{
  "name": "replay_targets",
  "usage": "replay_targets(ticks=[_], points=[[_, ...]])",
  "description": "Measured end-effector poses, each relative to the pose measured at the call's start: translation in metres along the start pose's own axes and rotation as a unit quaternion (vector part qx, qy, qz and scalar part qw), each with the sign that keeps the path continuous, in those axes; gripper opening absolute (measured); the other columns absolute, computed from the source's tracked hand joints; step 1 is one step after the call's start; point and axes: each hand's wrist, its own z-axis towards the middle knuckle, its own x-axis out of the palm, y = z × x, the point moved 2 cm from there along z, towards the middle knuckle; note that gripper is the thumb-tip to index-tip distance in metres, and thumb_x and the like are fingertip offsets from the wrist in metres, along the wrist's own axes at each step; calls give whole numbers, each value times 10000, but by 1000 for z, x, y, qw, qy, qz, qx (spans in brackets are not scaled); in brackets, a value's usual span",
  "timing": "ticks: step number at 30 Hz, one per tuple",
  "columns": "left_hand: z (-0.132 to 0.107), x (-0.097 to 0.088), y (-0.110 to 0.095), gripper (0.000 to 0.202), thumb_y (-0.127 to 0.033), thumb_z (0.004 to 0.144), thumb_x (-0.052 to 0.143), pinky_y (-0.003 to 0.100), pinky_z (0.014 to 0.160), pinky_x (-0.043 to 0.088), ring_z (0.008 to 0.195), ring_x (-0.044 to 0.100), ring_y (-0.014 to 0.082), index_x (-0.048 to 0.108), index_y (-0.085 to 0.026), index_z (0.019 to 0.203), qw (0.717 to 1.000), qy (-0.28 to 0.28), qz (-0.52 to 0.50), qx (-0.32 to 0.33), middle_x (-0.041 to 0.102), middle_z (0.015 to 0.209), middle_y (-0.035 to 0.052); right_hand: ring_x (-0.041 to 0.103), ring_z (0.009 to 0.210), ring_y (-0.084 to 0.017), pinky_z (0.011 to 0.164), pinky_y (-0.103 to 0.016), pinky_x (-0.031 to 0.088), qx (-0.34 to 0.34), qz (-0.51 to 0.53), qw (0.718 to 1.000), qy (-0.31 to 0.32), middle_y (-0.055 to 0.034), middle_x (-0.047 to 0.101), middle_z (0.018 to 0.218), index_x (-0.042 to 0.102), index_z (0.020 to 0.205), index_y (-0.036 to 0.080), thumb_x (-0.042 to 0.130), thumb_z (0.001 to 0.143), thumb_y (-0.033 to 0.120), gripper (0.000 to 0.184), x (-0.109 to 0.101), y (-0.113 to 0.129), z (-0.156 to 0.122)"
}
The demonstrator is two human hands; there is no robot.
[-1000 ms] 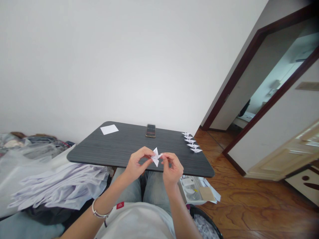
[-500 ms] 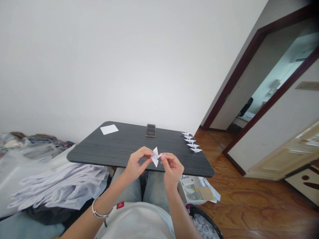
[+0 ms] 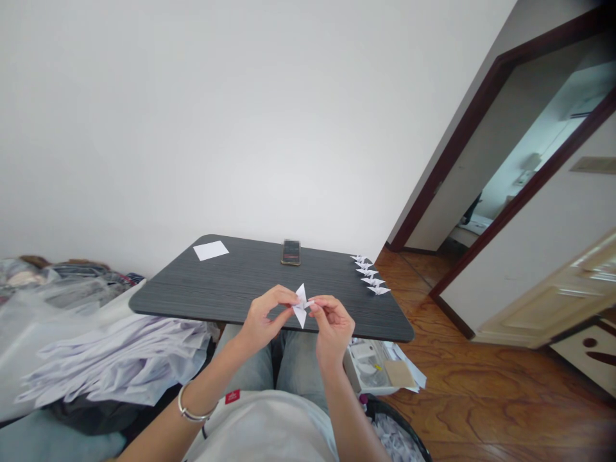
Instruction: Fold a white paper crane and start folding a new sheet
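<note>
Left hand and right hand both pinch one white, winged, folded-paper figure, lower centre of the frame.

Home: wooden floor, doorframe

Looks forward and down from head height, near the bench at lower centre, facing the wall.

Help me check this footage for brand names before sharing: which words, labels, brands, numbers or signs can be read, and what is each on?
None can be read.
Red tag on the white top: pale marks, too small to read.
Phone screen: too blurred to read.
Folded white paper: no writing visible.
</note>
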Motion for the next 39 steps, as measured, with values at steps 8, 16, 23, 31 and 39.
replay_targets(ticks=[8, 16, 23, 31, 39], points=[[0, 0, 0, 188, -38, 746, 545, 256, 696, 468, 778, 587, 132, 580, -169, 877, 1000, 1, 2, 3, 621, 820, 46, 566, 640, -125, 562, -242, 436, 26, 27, 999, -24, -16, 624, 700, 631, 674, 167, 644, 687, 125, 46, 4, -2, -2], [0, -1, 0, 154, -74, 761, 540, 265, 682, 475, 766, 589, 140, 583, -166, 877, 1000, 1, 7, -5, 622, 811, 53, 558, 646, -137, 593, -275, 429, 45, 32, 997, -54, -8, 614, 668, 613, 616, 162, 666, 650, 142, 66, 4, -5, -2], [-1, 0, 2, 119, -119, 764, 553, 270, 679, 481, 753, 586, 143, 592, -158, 869, 999, -5, -18, -51, 613, 810, 58, 586, 600, -140, 596, -286, 470, 91, 6, 993, -75, -32, 659, 667, 613, 718, 142, 686, 644, 208, 123, 0, -7, -1], [0, 4, 4, 131, -196, 733, 609, 261, 695, 503, 728, 595, 134, 580, -142, 849, 966, -34, -152, -206, 593, 808, 46, 595, 687, -160, 607, -288, 487, 3, -103, 994, -32, -39, 632, 730, 640, 761, 149, 639, 706, 205, 79, -5, -4, 4], [-1, 5, 7, 150, -205, 709, 635, 247, 685, 493, 723, 593, 132, 582, -139, 833, 952, -40, -180, -244, 598, 797, 42, 584, 684, -154, 605, -270, 480, -82, -197, 977, -2, -32, 616, 717, 633, 723, 160, 603, 738, 171, 35, -2, -1, 5]])
